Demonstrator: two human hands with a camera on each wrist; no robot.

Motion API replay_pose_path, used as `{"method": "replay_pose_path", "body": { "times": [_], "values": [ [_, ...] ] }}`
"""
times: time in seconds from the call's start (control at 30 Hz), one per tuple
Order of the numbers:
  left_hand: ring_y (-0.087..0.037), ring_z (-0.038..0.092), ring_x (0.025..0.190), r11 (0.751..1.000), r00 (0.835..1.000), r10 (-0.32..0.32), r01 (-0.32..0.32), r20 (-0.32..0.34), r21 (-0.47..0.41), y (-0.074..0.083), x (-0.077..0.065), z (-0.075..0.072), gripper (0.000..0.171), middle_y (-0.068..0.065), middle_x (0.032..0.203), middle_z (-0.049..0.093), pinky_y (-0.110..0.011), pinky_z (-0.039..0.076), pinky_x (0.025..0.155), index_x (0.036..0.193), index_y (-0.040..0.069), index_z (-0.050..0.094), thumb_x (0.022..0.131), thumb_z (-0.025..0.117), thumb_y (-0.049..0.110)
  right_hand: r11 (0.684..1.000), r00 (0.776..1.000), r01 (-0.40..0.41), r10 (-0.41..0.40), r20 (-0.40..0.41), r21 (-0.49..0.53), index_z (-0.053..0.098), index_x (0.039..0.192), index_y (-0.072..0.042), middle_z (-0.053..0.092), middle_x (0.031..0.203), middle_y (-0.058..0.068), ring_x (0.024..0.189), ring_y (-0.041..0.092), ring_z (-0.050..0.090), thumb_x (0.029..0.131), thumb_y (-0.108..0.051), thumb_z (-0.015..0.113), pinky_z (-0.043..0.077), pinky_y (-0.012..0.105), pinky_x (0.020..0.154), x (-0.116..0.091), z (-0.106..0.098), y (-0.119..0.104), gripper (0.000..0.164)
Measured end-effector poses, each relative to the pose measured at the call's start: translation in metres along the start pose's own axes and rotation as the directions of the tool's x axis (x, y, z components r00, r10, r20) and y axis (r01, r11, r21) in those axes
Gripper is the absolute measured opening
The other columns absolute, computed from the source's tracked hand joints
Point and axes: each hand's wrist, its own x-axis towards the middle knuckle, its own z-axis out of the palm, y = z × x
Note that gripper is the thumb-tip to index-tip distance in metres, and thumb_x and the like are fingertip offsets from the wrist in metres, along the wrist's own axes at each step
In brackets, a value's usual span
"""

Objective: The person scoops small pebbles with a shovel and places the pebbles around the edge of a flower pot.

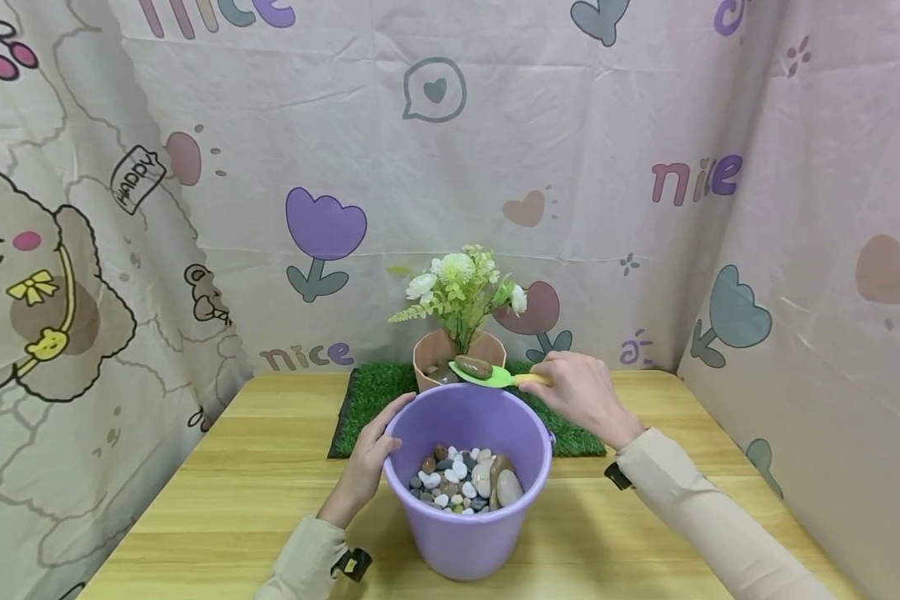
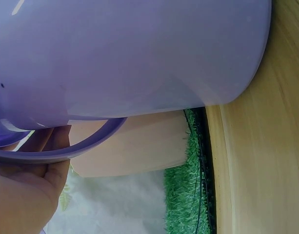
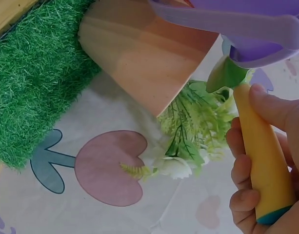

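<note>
Bucket (image 1: 465,542) on the bench (image 1: 217,508), purple plastic; walls probably springy, base weighted by pebbles (image 1: 456,472) inside. Left grip (image 1: 369,457) clamped on its rim (image 1: 468,518), a sound place to steady it. Right grip (image 1: 581,392) wrapped round the yellow handle (image 3: 264,158) of a trowel (image 1: 506,378): looks light and stiff, best held there. Brown stone (image 1: 474,367) lies on the green blade (image 1: 495,380), just by the far rim; smooth, probably hard and heavy for the tool, apt to slide if tilted. Beyond: pot (image 3: 144,53) with flowers (image 1: 453,268), on turf (image 1: 367,408).
</note>
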Motion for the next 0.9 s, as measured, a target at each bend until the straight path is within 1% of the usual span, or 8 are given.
{"method": "replay_pose_path", "body": {
  "times": [0.13,0.3,0.4,0.67,0.9],
  "values": [
    [-0.039,0.053,0.125,1.000,1.000,0.000,0.000,0.000,-0.006,0.001,0.000,0.000,0.068,-0.017,0.147,0.047,-0.029,0.051,0.092,0.149,0.009,0.040,0.082,0.036,0.003,0.998,0.998,-0.059,0.059,0.024,-0.009,0.077,0.077,-0.024,0.055,0.066,-0.010,0.051,0.006,0.040,0.080,-0.046,0.076,0.031,0.025,0.043,0.003,0.003,0.000,0.022],
    [-0.038,0.054,0.124,1.000,1.000,0.004,-0.004,-0.004,-0.008,0.001,0.000,0.000,0.068,-0.017,0.147,0.047,-0.029,0.052,0.091,0.149,0.010,0.041,0.082,0.036,0.003,0.992,0.991,-0.121,0.122,0.060,-0.023,0.068,0.064,-0.027,0.047,0.058,-0.008,0.049,0.009,0.039,0.082,-0.050,0.072,0.030,0.027,0.042,0.005,0.008,0.000,0.030],
    [-0.038,0.054,0.124,1.000,1.000,0.002,-0.002,-0.006,-0.001,0.001,0.000,0.000,0.068,-0.016,0.147,0.047,-0.030,0.052,0.091,0.149,0.010,0.041,0.082,0.036,0.003,0.989,0.986,-0.148,0.149,0.080,-0.023,0.065,0.061,-0.027,0.042,0.054,-0.007,0.048,0.011,0.038,0.082,-0.051,0.071,0.029,0.028,0.041,0.007,0.010,0.001,0.032],
    [-0.039,0.053,0.125,1.000,1.000,-0.003,0.003,0.000,0.002,0.000,0.000,0.000,0.067,-0.016,0.148,0.046,-0.030,0.052,0.091,0.150,0.012,0.040,0.083,0.036,0.003,0.977,0.971,-0.210,0.206,0.123,0.024,0.066,0.060,-0.028,0.037,0.048,-0.008,0.045,0.011,0.034,0.085,-0.048,0.070,0.026,0.029,0.040,0.013,0.015,0.001,0.032],
    [-0.039,0.054,0.124,1.000,1.000,0.003,-0.003,0.001,-0.004,0.001,0.000,0.000,0.068,-0.017,0.147,0.047,-0.030,0.052,0.091,0.149,0.011,0.041,0.082,0.036,0.003,0.967,0.961,-0.248,0.239,0.140,0.054,0.074,0.068,-0.025,0.036,0.045,-0.008,0.043,0.011,0.032,0.085,-0.049,0.069,0.026,0.028,0.040,0.017,0.018,0.002,0.030]
  ]
}}
